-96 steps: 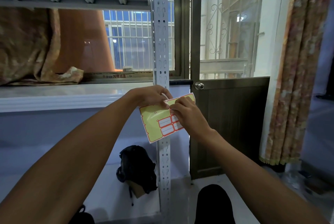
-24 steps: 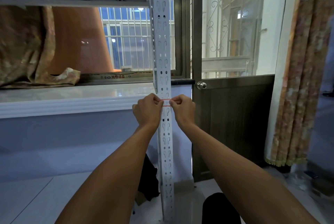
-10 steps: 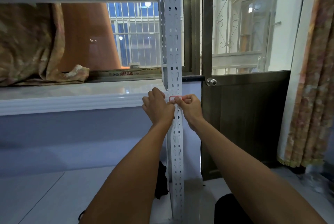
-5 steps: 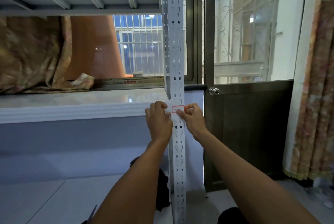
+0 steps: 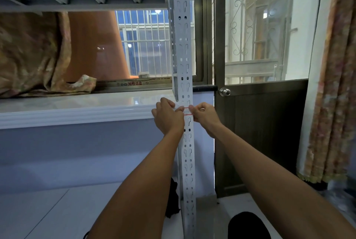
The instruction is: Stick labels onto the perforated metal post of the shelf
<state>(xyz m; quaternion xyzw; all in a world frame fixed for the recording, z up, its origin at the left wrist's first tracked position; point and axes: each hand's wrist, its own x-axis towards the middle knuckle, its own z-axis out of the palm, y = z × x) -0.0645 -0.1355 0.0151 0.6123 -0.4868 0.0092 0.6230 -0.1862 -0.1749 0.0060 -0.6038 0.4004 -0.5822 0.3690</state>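
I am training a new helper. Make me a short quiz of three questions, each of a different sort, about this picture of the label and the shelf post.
1. True or false: the red-bordered label lies across the front face of the perforated post.
2. Which hand is at which end of the label? A) left hand at its left end, right hand at its right end; B) both hands at its right end; C) only one hand touches it.
3. Fill in: the round door knob sits to the ____ of the post.

Key: 1 true; 2 A; 3 right.
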